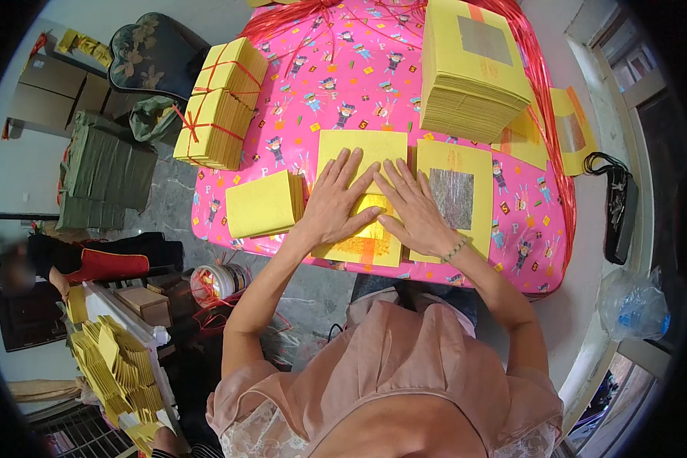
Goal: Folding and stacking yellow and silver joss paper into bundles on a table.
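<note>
A sheet of yellow paper point(393, 145) with a shiny gold patch lies near the front edge of the pink table. Both my hands press flat on it, side by side, with the thumbs almost meeting over the gold patch. My left hand point(337, 200) has its fingers stretched out toward the far side. My right hand point(418, 208), with a bead bracelet at the wrist, is spread the same way. Beside the right hand lies yellow paper with a silver patch point(453, 200). Left of my left hand sits a small pile of folded yellow paper point(258, 206).
A tall stack of yellow paper point(473, 95) stands at the back right. Yellow bundles tied with red string point(214, 126) stand at the left. Red strands point(538, 69) run along the right edge. Another person's arm point(57, 280) shows at far left, near piled yellow paper point(118, 362).
</note>
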### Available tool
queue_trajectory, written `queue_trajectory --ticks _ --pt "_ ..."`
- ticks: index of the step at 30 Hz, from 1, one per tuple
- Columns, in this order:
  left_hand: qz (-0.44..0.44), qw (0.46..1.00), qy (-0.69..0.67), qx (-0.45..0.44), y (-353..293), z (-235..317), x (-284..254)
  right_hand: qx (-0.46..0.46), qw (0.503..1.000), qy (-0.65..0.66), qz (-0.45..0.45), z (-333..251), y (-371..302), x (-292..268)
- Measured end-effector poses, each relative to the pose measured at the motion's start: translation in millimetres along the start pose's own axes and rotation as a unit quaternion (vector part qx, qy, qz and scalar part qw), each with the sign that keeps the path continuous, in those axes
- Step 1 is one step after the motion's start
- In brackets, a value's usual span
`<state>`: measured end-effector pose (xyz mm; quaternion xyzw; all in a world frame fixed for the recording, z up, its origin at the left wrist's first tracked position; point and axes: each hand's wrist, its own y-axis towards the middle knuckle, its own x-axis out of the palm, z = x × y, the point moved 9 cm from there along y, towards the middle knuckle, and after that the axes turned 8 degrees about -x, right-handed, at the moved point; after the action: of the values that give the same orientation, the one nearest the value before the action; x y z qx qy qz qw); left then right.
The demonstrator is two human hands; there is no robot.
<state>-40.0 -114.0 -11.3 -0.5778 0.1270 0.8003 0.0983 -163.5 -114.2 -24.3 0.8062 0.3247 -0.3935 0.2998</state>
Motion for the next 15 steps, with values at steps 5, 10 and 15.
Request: queue_trajectory --ticks 5,10,15 --pt "-0.007 1.0 0.006 0.001 2 0 3 -0.025 0.999 -0.014 -0.019 3 -1 2" --pt "-0.008 1.0 0.001 -0.009 0 -1 -1 -0.028 0.998 -0.039 -0.039 4 1 1" --pt "0.005 0.999 0.028 -0.044 -5 -11 -1 -0.027 0.997 -0.054 -0.05 1 0 1"
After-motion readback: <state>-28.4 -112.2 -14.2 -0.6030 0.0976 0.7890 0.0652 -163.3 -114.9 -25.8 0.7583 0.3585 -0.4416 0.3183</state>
